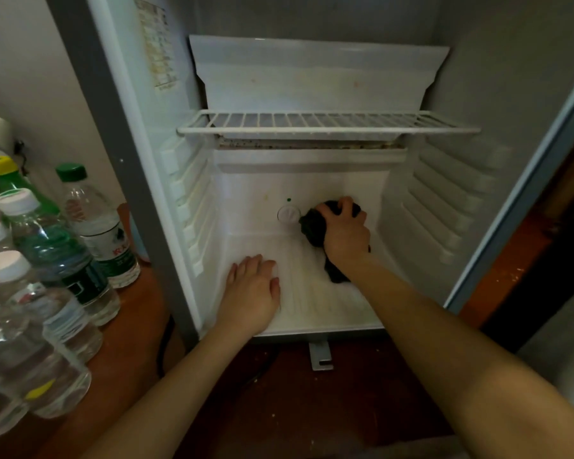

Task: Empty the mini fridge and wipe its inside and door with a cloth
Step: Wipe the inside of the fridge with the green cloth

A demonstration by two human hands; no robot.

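Observation:
The mini fridge stands open with bare white walls and nothing stored inside. My right hand grips a dark cloth and presses it against the back wall, just right of the round white dial. A tail of the cloth hangs down onto the fridge floor. My left hand lies flat, fingers straight, on the ribbed white floor near the front left corner. A white wire shelf spans the fridge above both hands.
Several plastic water bottles and a green bottle with a yellow cap stand on the reddish-brown surface left of the fridge. A grey metal bracket sits below the fridge's front edge. The door edge runs along the right.

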